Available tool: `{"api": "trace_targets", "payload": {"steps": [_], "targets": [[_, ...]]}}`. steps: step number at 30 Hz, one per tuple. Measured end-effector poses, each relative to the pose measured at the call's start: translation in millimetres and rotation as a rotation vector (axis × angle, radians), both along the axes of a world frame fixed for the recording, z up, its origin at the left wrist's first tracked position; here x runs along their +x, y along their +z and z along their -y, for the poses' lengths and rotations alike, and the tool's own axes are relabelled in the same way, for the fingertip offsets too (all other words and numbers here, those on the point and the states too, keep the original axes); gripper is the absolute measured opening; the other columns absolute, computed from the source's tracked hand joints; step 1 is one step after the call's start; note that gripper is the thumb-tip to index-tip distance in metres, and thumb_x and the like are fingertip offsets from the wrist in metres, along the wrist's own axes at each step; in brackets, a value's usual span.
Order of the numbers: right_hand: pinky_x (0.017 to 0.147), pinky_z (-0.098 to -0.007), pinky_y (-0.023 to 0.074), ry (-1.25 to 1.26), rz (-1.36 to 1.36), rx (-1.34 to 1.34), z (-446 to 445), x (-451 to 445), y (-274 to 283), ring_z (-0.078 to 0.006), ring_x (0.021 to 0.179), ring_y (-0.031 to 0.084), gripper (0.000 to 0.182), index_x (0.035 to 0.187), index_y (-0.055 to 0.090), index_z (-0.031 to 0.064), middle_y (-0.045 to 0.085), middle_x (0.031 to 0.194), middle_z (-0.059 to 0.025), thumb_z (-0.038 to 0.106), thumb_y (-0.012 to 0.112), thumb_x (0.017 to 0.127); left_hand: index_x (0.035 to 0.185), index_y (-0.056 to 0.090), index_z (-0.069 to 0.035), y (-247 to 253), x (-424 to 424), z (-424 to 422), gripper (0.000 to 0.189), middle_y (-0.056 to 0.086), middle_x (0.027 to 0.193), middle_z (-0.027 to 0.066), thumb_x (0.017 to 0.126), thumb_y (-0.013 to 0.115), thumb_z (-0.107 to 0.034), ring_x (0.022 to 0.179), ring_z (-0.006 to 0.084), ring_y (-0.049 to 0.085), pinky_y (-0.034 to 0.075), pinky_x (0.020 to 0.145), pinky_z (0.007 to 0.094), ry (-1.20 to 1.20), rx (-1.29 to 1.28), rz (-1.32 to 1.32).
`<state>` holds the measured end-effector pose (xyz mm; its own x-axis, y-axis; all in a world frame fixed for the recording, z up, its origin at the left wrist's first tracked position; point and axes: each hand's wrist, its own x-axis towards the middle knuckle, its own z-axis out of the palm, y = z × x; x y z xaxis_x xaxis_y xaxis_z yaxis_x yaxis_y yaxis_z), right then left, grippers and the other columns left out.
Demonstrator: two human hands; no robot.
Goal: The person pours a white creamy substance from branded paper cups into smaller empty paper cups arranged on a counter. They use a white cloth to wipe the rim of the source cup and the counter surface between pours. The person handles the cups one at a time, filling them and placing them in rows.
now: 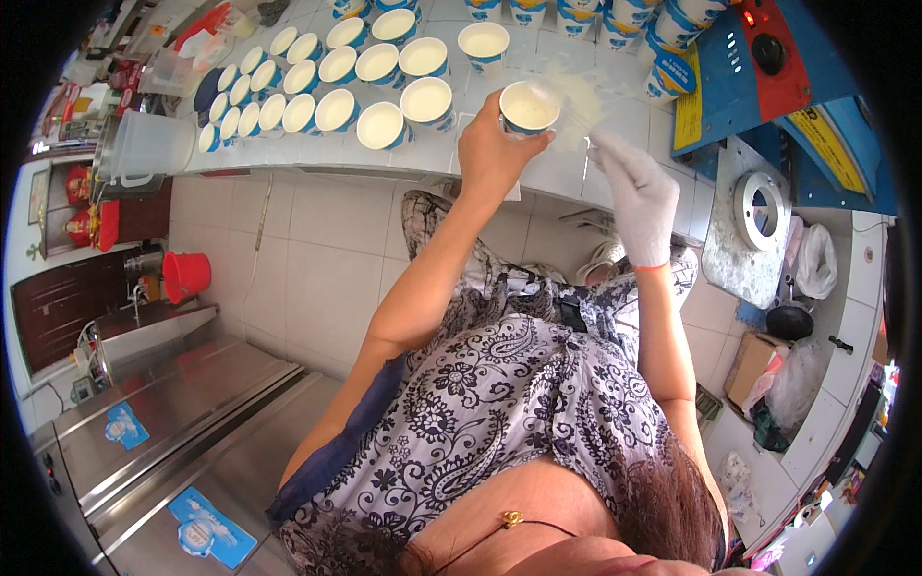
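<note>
My bare left hand [493,150] grips a blue-and-white paper cup [530,109] with a pale cream filling, just above the tiled counter. To its right is my right hand [639,189] in a white knit glove with an orange cuff. Its fingers are pinched on a thin see-through utensil [573,115], which reaches to the cup's right rim; blur hides its exact shape. Spilled pale liquid [582,90] lies on the tiles behind it. Left of my hands stand several rows of filled cups [379,125]. One more filled cup [483,45] stands behind my left hand.
A blue-and-red machine [772,68] with a lit red light stands at the right, above a metal plate with a ring [761,211]. Stacked cups [673,72] stand beside it. A clear plastic tub [155,142] sits at the counter's left end. A red bucket [186,276] is farther left.
</note>
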<state>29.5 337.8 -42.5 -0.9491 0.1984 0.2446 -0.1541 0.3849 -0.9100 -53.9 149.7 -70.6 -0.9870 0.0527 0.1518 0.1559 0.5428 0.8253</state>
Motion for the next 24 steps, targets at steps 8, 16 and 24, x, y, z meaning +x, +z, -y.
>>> {"api": "trace_targets", "payload": {"steps": [8,16,24], "targets": [[0.079,-0.0279,0.0567,-0.293,0.207,-0.622,-33,-49,-67,-0.0178,0.093,0.074,0.033,0.128,0.067,-0.0080,0.076,0.110,-0.0142,0.011,0.061,0.102,0.130,0.061,-0.005,4,1,1,0.072,0.076,0.107,0.0142,0.070,0.093,-0.028,0.096,0.0284,0.074,0.057,0.083,0.0371,0.007,0.020,0.063],[0.082,-0.0316,0.0568,-0.234,0.242,0.253,-23,-43,-63,-0.0190,0.090,0.074,0.031,0.125,0.071,0.0001,0.078,0.100,-0.0129,0.015,0.057,0.102,0.131,0.061,-0.004,3,3,8,0.075,0.075,0.116,0.0125,0.071,0.094,-0.033,0.098,0.0227,0.073,0.055,0.086,0.0344,0.021,0.016,0.089],[0.083,-0.0307,0.0593,-0.140,0.369,-1.037,-26,-50,-62,-0.0220,0.098,0.072,0.035,0.131,0.061,-0.0100,0.071,0.118,-0.0168,0.009,0.057,0.101,0.129,0.061,-0.004,3,1,6,0.070,0.076,0.110,0.0151,0.071,0.093,-0.025,0.100,0.0297,0.074,0.056,0.086,0.0378,0.016,0.006,0.059]]}}
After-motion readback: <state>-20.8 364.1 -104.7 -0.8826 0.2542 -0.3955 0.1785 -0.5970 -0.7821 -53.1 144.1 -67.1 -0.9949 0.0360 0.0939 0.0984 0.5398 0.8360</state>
